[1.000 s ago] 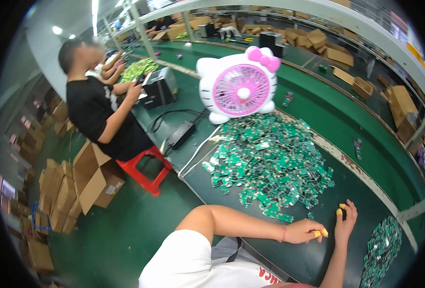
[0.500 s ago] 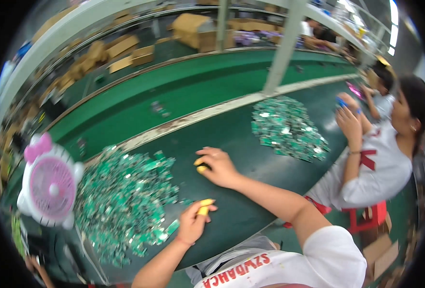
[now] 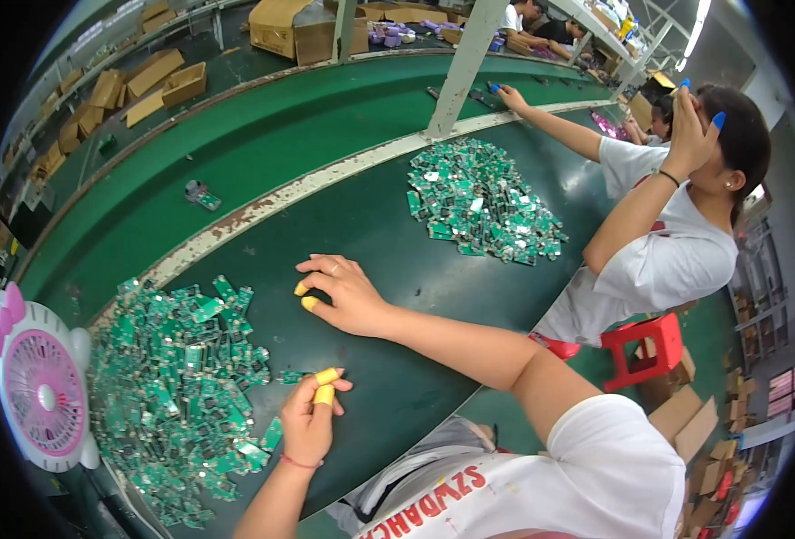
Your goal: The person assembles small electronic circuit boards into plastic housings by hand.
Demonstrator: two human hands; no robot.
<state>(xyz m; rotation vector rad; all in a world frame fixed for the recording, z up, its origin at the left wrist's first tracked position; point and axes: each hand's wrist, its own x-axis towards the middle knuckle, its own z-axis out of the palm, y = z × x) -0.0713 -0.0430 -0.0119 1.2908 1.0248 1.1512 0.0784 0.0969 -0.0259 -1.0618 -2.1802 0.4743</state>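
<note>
1. A long dark green workbench (image 3: 388, 242) in a factory hall is seen, with cardboard boxes behind it.
2. A heap of small green circuit boards (image 3: 177, 386) lies at the left, beside a pink fan (image 3: 42, 391).
3. Single boards are best pinched by the edges, judging from the capped fingertips.
4. The left hand (image 3: 312, 418) is held nearly closed, yellow-capped fingertips together by the heap; whether a board is pinched cannot be told.
5. The right hand (image 3: 348, 292) rests loosely curled on bare bench, holding nothing.

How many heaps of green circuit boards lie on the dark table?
2: one heap at the left beside the left hand, one heap farther along near the seated co-worker. Others may lie out of view.
</note>
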